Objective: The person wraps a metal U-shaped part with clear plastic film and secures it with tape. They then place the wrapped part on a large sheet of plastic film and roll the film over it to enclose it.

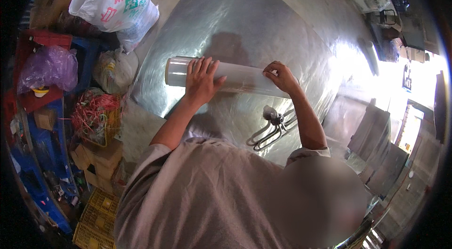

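Observation:
A wide roll of clear plastic film (235,77) lies crosswise on a shiny grey metal sheet (263,13). Its brown cardboard core shows at the left end. My left hand (202,77) rests flat on the left part of the roll, fingers stretched out and slightly spread. Toward the right end, my right hand (280,77) has its fingers curled together in a pinch at the film's far edge. How much film sits between those fingertips is too small to see. Nearer to me, below the right hand, lies a bent metal tube piece with a dark knob (275,126).
At the far left stands a full white plastic bag (117,9). Along the left are a purple bag (49,70), a yellow basket of pink strips (96,115), blue crates (47,131) and cardboard boxes (101,159). Grey box-shaped units (372,129) stand at the right, beside strong glare.

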A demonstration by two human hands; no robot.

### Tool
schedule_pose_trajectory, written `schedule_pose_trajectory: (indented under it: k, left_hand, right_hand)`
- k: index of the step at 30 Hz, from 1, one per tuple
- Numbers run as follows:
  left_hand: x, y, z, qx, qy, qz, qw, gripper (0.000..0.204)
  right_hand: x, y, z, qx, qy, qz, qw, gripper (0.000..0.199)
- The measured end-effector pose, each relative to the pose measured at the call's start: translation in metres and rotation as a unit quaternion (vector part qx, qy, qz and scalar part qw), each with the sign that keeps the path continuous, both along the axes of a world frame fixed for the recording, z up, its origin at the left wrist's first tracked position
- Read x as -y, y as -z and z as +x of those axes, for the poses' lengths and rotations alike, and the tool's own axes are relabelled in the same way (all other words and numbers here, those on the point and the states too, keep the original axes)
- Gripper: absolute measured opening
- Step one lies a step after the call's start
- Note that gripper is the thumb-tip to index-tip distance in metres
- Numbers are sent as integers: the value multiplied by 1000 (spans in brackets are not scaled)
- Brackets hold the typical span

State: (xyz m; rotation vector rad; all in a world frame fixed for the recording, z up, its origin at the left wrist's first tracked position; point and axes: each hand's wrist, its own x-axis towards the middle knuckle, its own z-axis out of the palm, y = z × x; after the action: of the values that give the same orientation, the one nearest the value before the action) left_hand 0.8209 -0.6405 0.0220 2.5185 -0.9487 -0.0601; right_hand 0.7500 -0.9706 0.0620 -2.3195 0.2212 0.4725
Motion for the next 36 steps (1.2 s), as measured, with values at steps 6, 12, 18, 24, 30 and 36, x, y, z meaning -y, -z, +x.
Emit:
schedule_pose_trajectory:
  k: [6,12,18,24,30,36]
  left_hand:
    - [2,0,0,11,-3,0,1000,61]
    - [4,5,2,16,-5,-2,1000,61]
    - [6,8,4,16,-6,17,1000,63]
    - [6,5,4,22,-2,10,1000,61]
    - [4,3,2,21,-1,8,1000,61]
    - [3,9,0,26,-6,23,999,65]
  right_hand:
    - [4,20,-6,93,-122,-80,985,15]
    - [8,21,-11,71,-135,-86,985,19]
    - [-3,11,-7,70,-36,-16,997,26]
    - [-4,23,3,41,-17,2,999,21]
    - [-6,21,16,49,-136,-34,989,12]
    - [-7,8,17,17,-192,-42,980,12]
